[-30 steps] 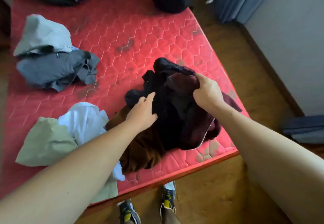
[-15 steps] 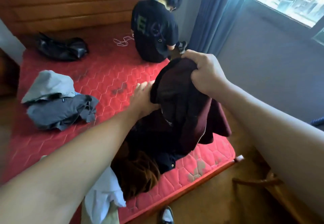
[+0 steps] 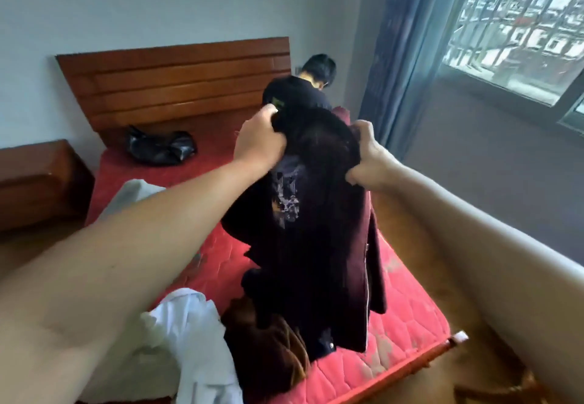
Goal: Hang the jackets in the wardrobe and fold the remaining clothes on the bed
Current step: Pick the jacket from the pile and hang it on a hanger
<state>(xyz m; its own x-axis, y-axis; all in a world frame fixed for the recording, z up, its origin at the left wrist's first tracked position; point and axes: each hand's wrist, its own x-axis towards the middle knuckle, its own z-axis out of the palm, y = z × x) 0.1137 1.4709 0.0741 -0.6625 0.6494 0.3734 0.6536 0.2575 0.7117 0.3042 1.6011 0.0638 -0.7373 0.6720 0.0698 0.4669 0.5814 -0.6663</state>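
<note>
A dark maroon jacket [image 3: 319, 233] with a pale printed lining and a zip hangs in the air over the red mattress [image 3: 401, 318]. My left hand [image 3: 260, 139] grips its top left edge and my right hand [image 3: 368, 158] pinches its top right edge, both at about chest height. Its lower end still brushes a brown garment [image 3: 268, 350] lying on the bed. A white garment [image 3: 196, 334] lies beside the brown one near the foot. A grey garment [image 3: 132, 195] shows partly behind my left arm.
A person in a black shirt [image 3: 303, 94] sits at the far right of the bed, back turned. A black bag [image 3: 159, 149] rests near the wooden headboard [image 3: 177, 84]. A wooden nightstand [image 3: 38, 179] stands left; blue curtain [image 3: 398, 65] and window [image 3: 518, 27] right.
Both hands have lifted the maroon jacket from the pile up off the mattress, and it now hangs open. My head has tilted up, bringing the headboard, wall and window into view.
</note>
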